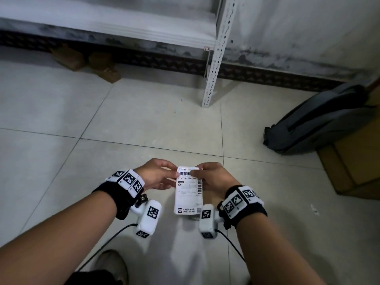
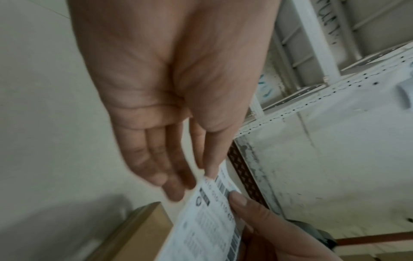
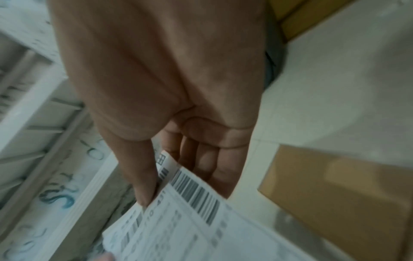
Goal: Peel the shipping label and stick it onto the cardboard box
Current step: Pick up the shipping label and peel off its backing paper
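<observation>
A white shipping label [image 1: 188, 192] with barcodes hangs upright in front of me, above the tiled floor. My left hand [image 1: 174, 172] pinches its top left corner between thumb and forefinger, as the left wrist view shows for the left hand [image 2: 206, 172] on the label [image 2: 208, 220]. At the top right edge, my right hand [image 1: 193, 171] grips it, thumb on the printed face. In the right wrist view the right hand [image 3: 154, 190] holds the label [image 3: 190, 220], whose sheet looks split into two layers there. A cardboard box [image 1: 353, 167] sits on the floor to my right.
A grey backpack [image 1: 320, 122] leans on the cardboard box. A white metal shelf post [image 1: 216, 58] stands ahead, with small brown boxes [image 1: 82, 58] under the shelf. My shoe [image 1: 111, 266] is below my left arm. Cables trail from both wrist cameras.
</observation>
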Demonstrator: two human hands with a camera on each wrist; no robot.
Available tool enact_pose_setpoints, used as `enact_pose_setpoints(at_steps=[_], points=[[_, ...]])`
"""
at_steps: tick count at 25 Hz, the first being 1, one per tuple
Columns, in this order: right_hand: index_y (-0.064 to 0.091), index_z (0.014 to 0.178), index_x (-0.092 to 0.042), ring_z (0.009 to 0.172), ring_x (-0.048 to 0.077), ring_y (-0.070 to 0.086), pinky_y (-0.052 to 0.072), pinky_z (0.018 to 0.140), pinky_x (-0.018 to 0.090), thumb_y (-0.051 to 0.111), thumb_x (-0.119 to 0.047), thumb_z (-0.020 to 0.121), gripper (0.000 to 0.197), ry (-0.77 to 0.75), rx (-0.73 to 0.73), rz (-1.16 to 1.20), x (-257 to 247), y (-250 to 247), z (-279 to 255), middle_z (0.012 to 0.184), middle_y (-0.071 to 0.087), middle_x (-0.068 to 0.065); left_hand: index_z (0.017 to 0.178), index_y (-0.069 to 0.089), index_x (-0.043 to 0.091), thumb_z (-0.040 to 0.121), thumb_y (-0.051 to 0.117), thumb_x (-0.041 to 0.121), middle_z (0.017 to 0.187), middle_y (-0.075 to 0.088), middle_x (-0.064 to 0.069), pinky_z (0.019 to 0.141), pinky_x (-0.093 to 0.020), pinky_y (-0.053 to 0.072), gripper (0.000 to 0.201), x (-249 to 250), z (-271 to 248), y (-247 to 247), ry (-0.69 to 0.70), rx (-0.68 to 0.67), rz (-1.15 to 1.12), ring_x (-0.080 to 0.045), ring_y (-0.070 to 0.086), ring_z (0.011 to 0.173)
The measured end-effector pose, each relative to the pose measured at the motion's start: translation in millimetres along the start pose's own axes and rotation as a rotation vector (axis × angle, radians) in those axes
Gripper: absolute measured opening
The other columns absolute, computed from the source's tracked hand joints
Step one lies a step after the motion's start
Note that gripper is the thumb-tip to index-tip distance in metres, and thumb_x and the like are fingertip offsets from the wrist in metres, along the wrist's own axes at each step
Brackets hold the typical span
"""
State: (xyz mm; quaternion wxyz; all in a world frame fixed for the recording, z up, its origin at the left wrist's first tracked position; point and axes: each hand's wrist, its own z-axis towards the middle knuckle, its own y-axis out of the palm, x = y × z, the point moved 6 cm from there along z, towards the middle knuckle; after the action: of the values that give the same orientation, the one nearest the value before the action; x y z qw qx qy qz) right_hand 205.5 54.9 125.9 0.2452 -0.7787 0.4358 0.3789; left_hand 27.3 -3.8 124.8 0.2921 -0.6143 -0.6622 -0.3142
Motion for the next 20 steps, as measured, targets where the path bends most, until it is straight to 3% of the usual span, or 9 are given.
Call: enact_pose_setpoints(at_steps=[3, 8, 11, 13, 17, 20], points=[[0.065, 0.112, 0.014, 0.09, 0.034, 0.07, 0.059, 0.094, 0.052, 0.072, -0.005, 0.092, 0.028, -0.012, -0.027, -0.068, -13, -10, -22, 0.116, 0.07, 0.036, 0.102, 0.068, -0.001, 0.086, 0.072, 0.005, 0.092, 0.072, -0.022, 0.069, -0.026, 0.059, 0.018, 20, -17, 9, 0.109, 0.017, -0.072, -0.023, 0.069, 0.074], [0.067, 0.112, 0.012, 0.084, 0.03, 0.068, 0.061, 0.073, 0.036, 0.072, -0.004, 0.091, 0.026, -0.034, 0.021, -0.143, -9, -21, -42, 0.096, 0.072, 0.023, 0.106, 0.065, -0.013, 0.089, 0.069, 0.009, 0.1, 0.072, -0.03, 0.073, -0.028, 0.06, 0.028, 20, -27, 31, 0.074, -0.026, 0.009, -0.029, 0.069, 0.084], [0.069, 0.105, 0.011, 0.08, 0.029, 0.068, 0.058, 0.077, 0.041, 0.073, -0.004, 0.09, 0.022, -0.066, 0.067, -0.133, 3, -24, -43, 0.092, 0.071, 0.022, 0.1, 0.069, -0.009, 0.088, 0.07, 0.006, 0.098, 0.072, -0.026, 0.077, -0.029, 0.06, 0.019, 13, -22, 42, 0.033, -0.055, -0.034, -0.027, 0.07, 0.082], [0.07, 0.105, 0.009, 0.077, 0.027, 0.07, 0.059, 0.073, 0.036, 0.074, -0.006, 0.09, 0.022, -0.075, 0.096, -0.122, 9, -29, -44, 0.095, 0.074, 0.026, 0.093, 0.073, -0.004, 0.086, 0.071, 0.004, 0.095, 0.073, -0.021, 0.078, -0.028, 0.06, 0.011, 8, -20, 49, -0.007, -0.104, -0.049, -0.025, 0.07, 0.081], [0.071, 0.107, 0.008, 0.074, 0.023, 0.072, 0.06, 0.063, 0.028, 0.074, -0.006, 0.091, 0.022, -0.095, 0.114, -0.05, 17, -34, -43, 0.1, 0.077, 0.027, 0.09, 0.072, -0.009, 0.085, 0.07, -0.003, 0.083, 0.073, -0.018, 0.066, -0.019, 0.058, 0.009, 7, -14, 57, -0.011, -0.11, -0.119, -0.019, 0.067, 0.072], [0.071, 0.107, 0.007, 0.075, 0.023, 0.073, 0.059, 0.064, 0.029, 0.073, -0.006, 0.092, 0.021, -0.103, 0.092, -0.001, 21, -33, -42, 0.092, 0.077, 0.017, 0.09, 0.072, -0.01, 0.084, 0.069, -0.005, 0.086, 0.072, -0.018, 0.075, -0.021, 0.06, 0.009, 5, -10, 56, -0.017, -0.122, -0.151, -0.018, 0.069, 0.076]])
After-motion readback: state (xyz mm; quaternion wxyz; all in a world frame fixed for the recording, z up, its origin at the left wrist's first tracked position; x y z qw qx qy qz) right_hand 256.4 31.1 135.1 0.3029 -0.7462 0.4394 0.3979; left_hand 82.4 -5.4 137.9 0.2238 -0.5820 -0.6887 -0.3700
